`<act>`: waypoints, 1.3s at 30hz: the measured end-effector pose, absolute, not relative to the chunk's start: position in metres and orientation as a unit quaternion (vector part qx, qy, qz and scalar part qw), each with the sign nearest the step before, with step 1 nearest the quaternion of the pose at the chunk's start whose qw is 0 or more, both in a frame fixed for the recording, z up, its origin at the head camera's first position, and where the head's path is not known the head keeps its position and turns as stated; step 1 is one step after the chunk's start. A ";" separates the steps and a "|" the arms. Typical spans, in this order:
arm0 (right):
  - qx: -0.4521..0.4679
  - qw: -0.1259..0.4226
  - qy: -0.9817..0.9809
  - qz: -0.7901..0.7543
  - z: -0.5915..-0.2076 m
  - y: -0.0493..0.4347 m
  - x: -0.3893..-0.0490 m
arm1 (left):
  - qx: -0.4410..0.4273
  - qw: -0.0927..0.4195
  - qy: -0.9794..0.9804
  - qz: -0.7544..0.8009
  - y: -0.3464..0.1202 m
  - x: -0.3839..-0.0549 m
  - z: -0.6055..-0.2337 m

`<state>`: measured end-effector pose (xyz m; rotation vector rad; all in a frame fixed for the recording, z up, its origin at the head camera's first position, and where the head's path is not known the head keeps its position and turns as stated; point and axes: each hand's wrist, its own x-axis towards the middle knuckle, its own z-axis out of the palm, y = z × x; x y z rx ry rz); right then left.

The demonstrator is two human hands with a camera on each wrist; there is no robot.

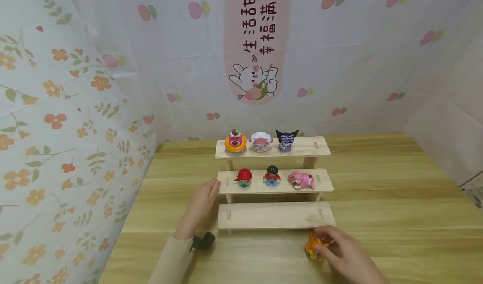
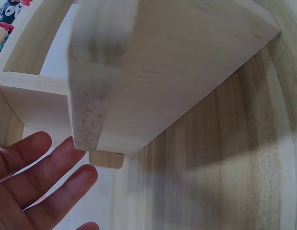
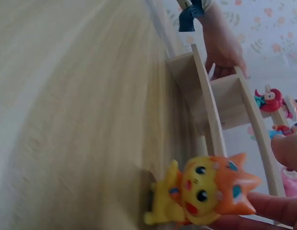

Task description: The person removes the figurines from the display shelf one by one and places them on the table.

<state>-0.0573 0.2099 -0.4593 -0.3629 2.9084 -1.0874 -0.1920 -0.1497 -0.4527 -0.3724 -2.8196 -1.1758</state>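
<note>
**Hands at the three-step wooden shelf**

The right hand (image 1: 345, 254) has its fingers (image 3: 275, 203) pinched on a small orange-and-yellow cat figurine (image 1: 315, 246), low over the wooden desk (image 1: 396, 217) just before the shelf's bare bottom step (image 1: 275, 215). The left hand (image 1: 201, 204), fingers straight and together, rests against the middle step's left end (image 1: 223, 182). Six small figurines occupy the upper two steps.

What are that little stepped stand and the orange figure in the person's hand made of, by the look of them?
The stepped stand looks like pale unfinished wood: the grain shows on its boards and the cut edges look raw and matte. The orange and yellow figure, which the right hand pinches, seems to be moulded plastic or vinyl, smooth with a slight sheen and painted eyes; which of the two is hard to tell.
</note>
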 end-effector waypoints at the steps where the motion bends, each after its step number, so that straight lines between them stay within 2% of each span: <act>1: -0.107 0.020 0.934 -0.341 -0.456 0.210 -0.058 | -0.122 0.034 -0.915 -0.382 -0.149 -0.192 -0.453; 6: -0.093 0.011 0.952 -0.290 -0.444 0.213 -0.062 | -0.125 0.035 -0.911 -0.391 -0.149 -0.191 -0.455; 12: -0.135 -0.114 0.941 -0.288 -0.431 0.215 -0.075 | -0.131 0.041 -0.911 -0.389 -0.150 -0.193 -0.456; 15: -0.143 -0.152 0.937 -0.280 -0.420 0.216 -0.084 | -0.130 0.042 -0.912 -0.386 -0.150 -0.193 -0.455; 20: -0.144 -0.178 0.936 -0.268 -0.402 0.214 -0.099 | -0.129 0.034 -0.911 -0.390 -0.149 -0.192 -0.454; 26: -0.195 -0.216 0.924 -0.248 -0.390 0.209 -0.117 | -0.128 0.031 -0.911 -0.392 -0.149 -0.190 -0.454; 39: -0.236 -0.251 0.907 -0.242 -0.373 0.196 -0.139 | -0.125 0.027 -0.910 -0.394 -0.149 -0.189 -0.455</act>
